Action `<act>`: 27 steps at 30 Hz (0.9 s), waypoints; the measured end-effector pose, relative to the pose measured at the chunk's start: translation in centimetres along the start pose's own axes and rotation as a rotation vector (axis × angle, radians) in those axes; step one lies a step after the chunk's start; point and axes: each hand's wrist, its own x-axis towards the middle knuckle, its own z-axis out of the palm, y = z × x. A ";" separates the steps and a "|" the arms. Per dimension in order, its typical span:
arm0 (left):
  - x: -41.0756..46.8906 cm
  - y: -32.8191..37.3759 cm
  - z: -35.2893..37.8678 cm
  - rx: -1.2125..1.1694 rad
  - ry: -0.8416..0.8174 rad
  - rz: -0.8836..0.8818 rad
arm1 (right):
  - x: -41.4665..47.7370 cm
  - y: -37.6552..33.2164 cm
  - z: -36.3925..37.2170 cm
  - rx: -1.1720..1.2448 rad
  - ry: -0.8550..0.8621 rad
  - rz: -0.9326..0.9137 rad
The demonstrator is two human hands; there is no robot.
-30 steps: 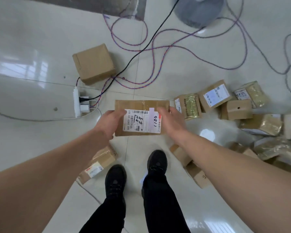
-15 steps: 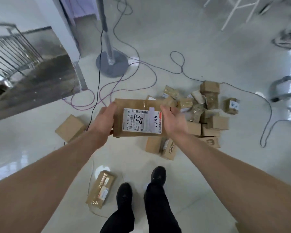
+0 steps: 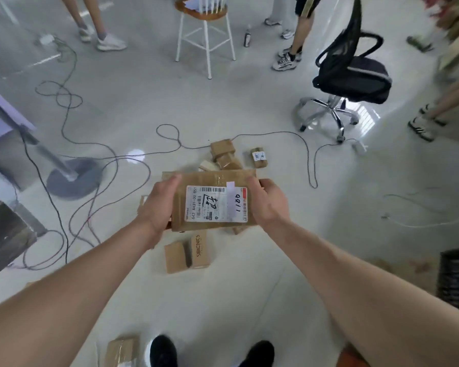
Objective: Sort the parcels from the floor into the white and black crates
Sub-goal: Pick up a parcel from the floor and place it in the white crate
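I hold a flat brown cardboard parcel (image 3: 212,201) with a white shipping label in front of me, above the floor. My left hand (image 3: 158,205) grips its left edge and my right hand (image 3: 269,201) grips its right edge. Several more brown parcels (image 3: 224,156) lie in a heap on the floor behind it, two more (image 3: 187,252) sit just below it, and one (image 3: 122,350) lies by my left shoe. A black crate (image 3: 457,279) shows at the right edge, partly cut off. No white crate is in view.
Cables (image 3: 90,207) loop across the white tiled floor around a grey fan base (image 3: 72,177). A black office chair (image 3: 350,78) and a white stool (image 3: 204,27) stand further back. Other people's legs (image 3: 289,46) stand at the far side and on the right.
My view has swung up and to the right, away from the stairs and toward the room, bringing the chair, stool, people and black crate into sight. Both hands keep holding the same parcel.
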 end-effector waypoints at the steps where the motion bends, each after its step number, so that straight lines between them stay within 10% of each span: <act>1: -0.1 0.7 2.3 0.005 -0.017 -0.003 | 0.3 1.0 -2.4 0.013 0.025 0.004; 27: -11.7 10.0 57.2 0.433 -1.050 0.226 | -13.2 26.1 -45.9 0.234 1.019 0.459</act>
